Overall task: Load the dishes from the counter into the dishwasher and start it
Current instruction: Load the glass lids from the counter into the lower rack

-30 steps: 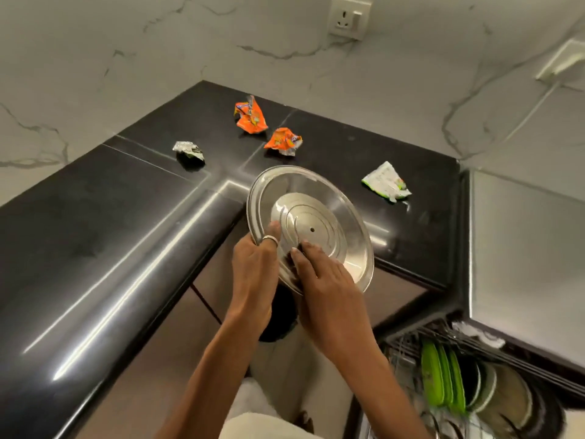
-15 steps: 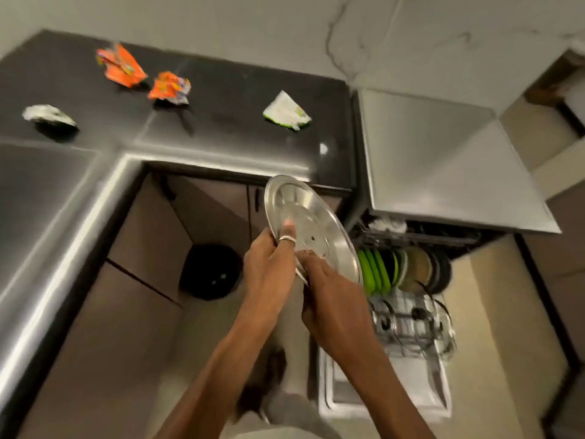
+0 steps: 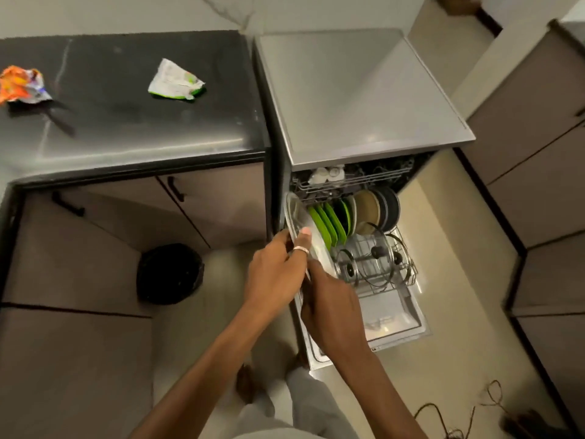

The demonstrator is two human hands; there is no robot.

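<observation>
Both my hands hold a round steel plate edge-on at the left end of the dishwasher's lower rack. My left hand grips its near rim, thumb on the inner face. My right hand holds the lower edge from below. Beside the plate stand several green plates, then a tan plate and dark ones. Glass lids stand in the front of the rack. The dishwasher is open, its door folded down.
The black counter at left carries a white-green wrapper and an orange wrapper. A black bin sits on the floor under the counter corner. Cups show in the upper rack. Cords lie on the floor at lower right.
My view swung right and down from the counter to the dishwasher. Both hands carried the steel plate off the counter and down to the left end of the lower rack.
</observation>
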